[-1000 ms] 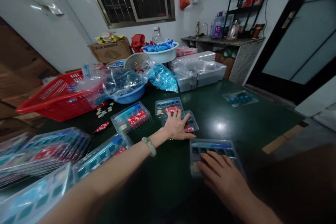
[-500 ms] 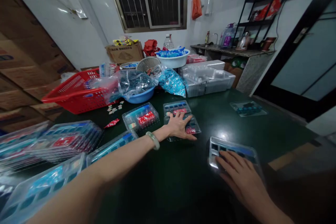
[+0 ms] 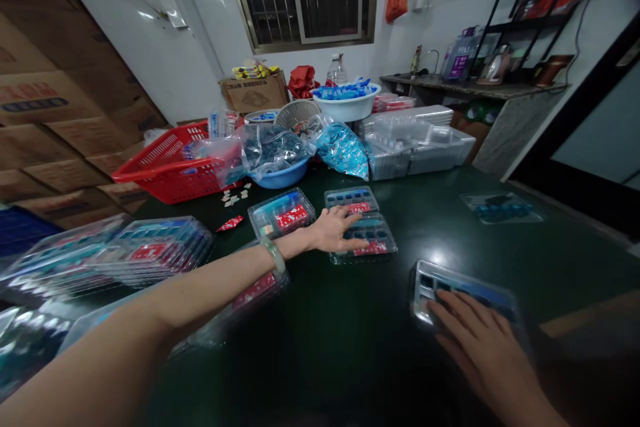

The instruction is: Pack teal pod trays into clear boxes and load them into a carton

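Note:
My left hand (image 3: 334,229) reaches across the dark green table (image 3: 450,233) with fingers spread flat on a clear blister tray (image 3: 370,241) holding blue and red pieces. A second such tray (image 3: 351,199) lies just behind it, and a third (image 3: 283,212) to its left. A pale green bangle (image 3: 274,255) circles my left wrist. My right hand (image 3: 475,337) lies flat, fingers stretched out, on another clear tray (image 3: 465,293) near the table's right front.
Stacks of filled trays (image 3: 150,253) sit at the left. A red basket (image 3: 170,163), a blue basin (image 3: 280,173) with plastic bags, a white bowl (image 3: 347,103) and clear empty trays (image 3: 417,143) crowd the far side. One more tray (image 3: 500,208) lies far right. Cardboard boxes (image 3: 60,113) line the left wall.
The view has swung left. My left hand has slid to the left part of its tray, uncovering most of it. My right hand stays flat on the tray it moved to the right.

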Available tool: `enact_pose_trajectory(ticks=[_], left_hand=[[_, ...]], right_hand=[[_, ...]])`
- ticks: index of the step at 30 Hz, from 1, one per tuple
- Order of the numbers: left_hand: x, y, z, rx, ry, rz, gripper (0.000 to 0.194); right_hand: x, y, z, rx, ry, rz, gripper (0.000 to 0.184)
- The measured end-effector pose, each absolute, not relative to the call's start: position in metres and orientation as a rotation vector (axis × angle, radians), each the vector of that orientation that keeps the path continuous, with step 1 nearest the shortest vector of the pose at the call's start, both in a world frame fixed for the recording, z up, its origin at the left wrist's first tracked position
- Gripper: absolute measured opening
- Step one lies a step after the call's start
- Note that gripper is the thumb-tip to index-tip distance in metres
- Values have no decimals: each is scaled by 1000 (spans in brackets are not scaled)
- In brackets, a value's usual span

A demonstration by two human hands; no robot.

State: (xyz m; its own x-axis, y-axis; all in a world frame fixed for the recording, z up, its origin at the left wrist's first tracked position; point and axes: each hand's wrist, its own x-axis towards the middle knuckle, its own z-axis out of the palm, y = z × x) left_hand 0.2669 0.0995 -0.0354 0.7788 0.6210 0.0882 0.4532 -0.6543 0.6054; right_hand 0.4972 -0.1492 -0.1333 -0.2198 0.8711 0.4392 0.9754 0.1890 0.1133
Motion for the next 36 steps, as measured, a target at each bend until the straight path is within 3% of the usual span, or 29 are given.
enact_pose_trajectory(ticks=[4, 11, 20, 29, 36], left_hand=[[268, 96, -58, 2676, 758, 217, 83], [280, 112, -59, 2919, 660, 108, 78], [287, 118, -55, 2960, 811, 214, 78], [293, 122, -55, 2982, 845, 158, 97], [291, 113, -30, 2955, 928, 370, 88]], right_hand=[[497, -150, -134, -1782, -2194, -524, 35], [499, -150, -139, -1790, -2213, -531, 39], [500, -152, -141, -1795, -2208, -533, 43], [498, -148, -134, -1749, -2191, -562, 38], [481, -143, -102, -1723, -1760, -147, 43]])
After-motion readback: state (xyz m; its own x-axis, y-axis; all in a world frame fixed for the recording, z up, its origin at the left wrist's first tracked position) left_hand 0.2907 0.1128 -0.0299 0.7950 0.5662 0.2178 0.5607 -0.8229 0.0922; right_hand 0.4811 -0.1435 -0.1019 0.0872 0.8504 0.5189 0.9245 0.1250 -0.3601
